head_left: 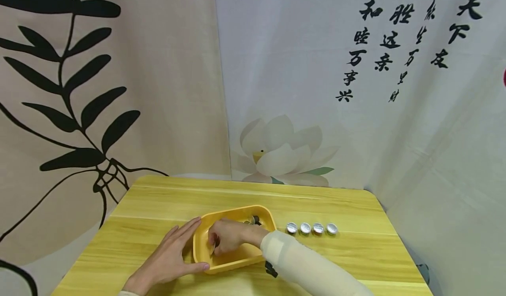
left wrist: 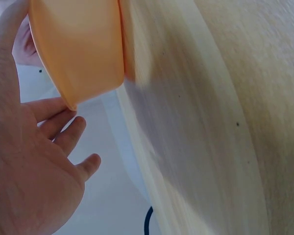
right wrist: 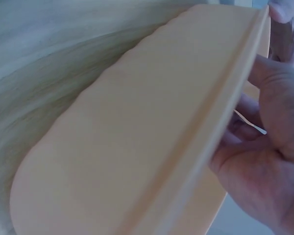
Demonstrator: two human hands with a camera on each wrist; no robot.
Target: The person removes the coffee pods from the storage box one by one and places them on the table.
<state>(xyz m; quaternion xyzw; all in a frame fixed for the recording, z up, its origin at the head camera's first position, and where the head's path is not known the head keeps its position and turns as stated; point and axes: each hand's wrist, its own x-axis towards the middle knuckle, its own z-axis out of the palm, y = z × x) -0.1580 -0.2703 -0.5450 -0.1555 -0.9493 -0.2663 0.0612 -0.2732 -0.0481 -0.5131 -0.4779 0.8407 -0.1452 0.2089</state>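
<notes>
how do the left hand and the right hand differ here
Place: the left hand is outside the tray, touching its rim, while the right hand is down inside it.

Fingers: the left hand's are mostly straight, thumb spread; the right hand's are curled round a thin object, too unclear to name.

Shared: both are bare and working at the same tray.

From the near side, the head view looks forward across the desk (head_left: 158, 208). Close-up wrist views share the tray (left wrist: 78, 49).
</notes>
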